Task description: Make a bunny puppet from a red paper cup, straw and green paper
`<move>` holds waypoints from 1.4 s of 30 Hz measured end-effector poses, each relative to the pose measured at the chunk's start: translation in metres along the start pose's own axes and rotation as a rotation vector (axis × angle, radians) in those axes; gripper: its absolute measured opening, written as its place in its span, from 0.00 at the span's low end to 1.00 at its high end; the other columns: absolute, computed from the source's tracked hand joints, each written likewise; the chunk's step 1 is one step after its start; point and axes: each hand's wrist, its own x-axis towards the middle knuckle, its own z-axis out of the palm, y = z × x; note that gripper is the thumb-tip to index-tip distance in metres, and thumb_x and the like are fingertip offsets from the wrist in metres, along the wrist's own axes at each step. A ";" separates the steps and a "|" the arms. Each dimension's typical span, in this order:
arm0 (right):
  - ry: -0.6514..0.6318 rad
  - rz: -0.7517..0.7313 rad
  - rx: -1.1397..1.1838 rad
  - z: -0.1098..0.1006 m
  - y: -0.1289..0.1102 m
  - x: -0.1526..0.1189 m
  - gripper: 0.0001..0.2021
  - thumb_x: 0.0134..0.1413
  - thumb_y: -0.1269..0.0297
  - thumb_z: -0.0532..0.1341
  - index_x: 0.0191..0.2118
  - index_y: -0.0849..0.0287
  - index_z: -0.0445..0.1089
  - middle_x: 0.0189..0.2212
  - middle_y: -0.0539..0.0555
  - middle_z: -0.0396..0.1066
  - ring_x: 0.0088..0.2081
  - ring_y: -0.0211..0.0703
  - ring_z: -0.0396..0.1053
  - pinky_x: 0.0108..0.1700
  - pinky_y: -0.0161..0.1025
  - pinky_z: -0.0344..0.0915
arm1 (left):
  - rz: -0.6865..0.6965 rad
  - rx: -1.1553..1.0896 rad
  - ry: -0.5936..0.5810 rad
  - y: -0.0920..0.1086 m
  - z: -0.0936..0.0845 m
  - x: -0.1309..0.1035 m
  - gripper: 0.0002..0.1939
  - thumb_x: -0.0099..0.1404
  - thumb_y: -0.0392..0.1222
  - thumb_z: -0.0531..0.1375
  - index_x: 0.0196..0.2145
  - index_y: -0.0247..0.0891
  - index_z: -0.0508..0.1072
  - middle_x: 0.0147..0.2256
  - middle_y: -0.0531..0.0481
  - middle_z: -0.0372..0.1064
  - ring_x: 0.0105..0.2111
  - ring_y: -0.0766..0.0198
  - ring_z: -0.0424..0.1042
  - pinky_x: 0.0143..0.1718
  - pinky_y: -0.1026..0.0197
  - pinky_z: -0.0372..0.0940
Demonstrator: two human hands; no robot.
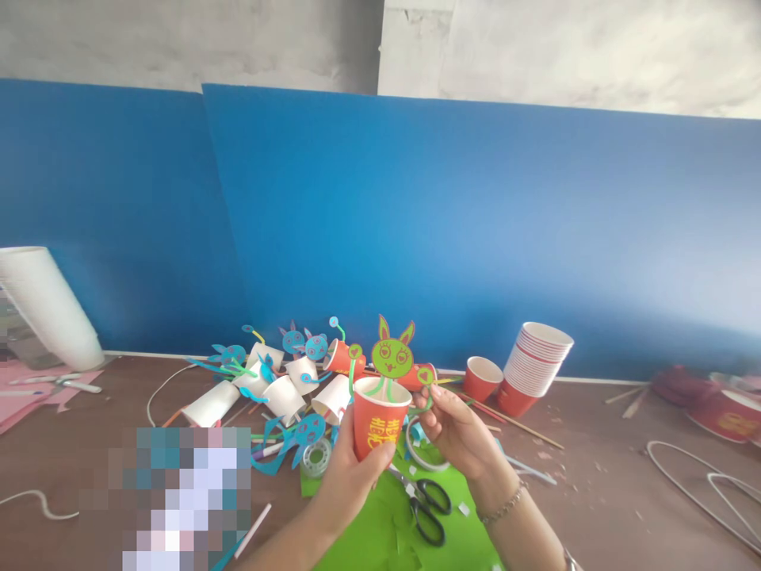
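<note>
My left hand (pixel 350 480) is wrapped round a red paper cup (pixel 380 420) with yellow characters, held upright above the table. A green paper rabbit face (pixel 392 357) with red outlines rises from the cup's mouth on green strips. Left of the face stands a green bendy straw tipped with a round paper paw (pixel 355 352). My right hand (pixel 455 424) is closed in a pinch on the green straw at the cup's right side, just below its round paw (pixel 425 375). Below the hands, black-handled scissors (pixel 431 507) lie on green paper (pixel 357 535).
White cups with blue paper animals (pixel 284 396) lie heaped at the left, near a tape roll (pixel 316 457). At the right stand a single red cup (pixel 483 377) and a cup stack (pixel 535 369). Thin sticks (pixel 523 424) lie behind my right hand. A blue panel (pixel 416 222) closes the back.
</note>
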 end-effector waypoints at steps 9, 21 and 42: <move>0.031 -0.125 -0.162 -0.004 0.000 0.003 0.11 0.42 0.61 0.70 0.34 0.59 0.75 0.21 0.49 0.70 0.22 0.33 0.63 0.23 0.29 0.59 | 0.086 0.016 0.011 -0.002 -0.002 0.005 0.32 0.53 0.46 0.65 0.53 0.41 0.56 0.37 0.49 0.68 0.27 0.67 0.65 0.27 0.65 0.62; -0.137 -0.155 -0.332 0.028 0.018 -0.006 0.28 0.39 0.63 0.72 0.50 0.51 0.67 0.46 0.55 0.72 0.46 0.49 0.70 0.48 0.45 0.66 | 0.116 0.029 0.001 0.002 -0.004 0.003 0.32 0.52 0.51 0.66 0.52 0.38 0.63 0.51 0.41 0.67 0.50 0.49 0.66 0.49 0.53 0.61; -0.267 -0.124 -0.517 0.015 0.017 -0.007 0.31 0.45 0.65 0.69 0.56 0.51 0.62 0.46 0.56 0.72 0.47 0.50 0.69 0.49 0.46 0.63 | -0.116 -0.457 -0.114 0.040 -0.014 0.017 0.14 0.56 0.51 0.62 0.31 0.37 0.73 0.38 0.46 0.75 0.45 0.49 0.70 0.47 0.51 0.61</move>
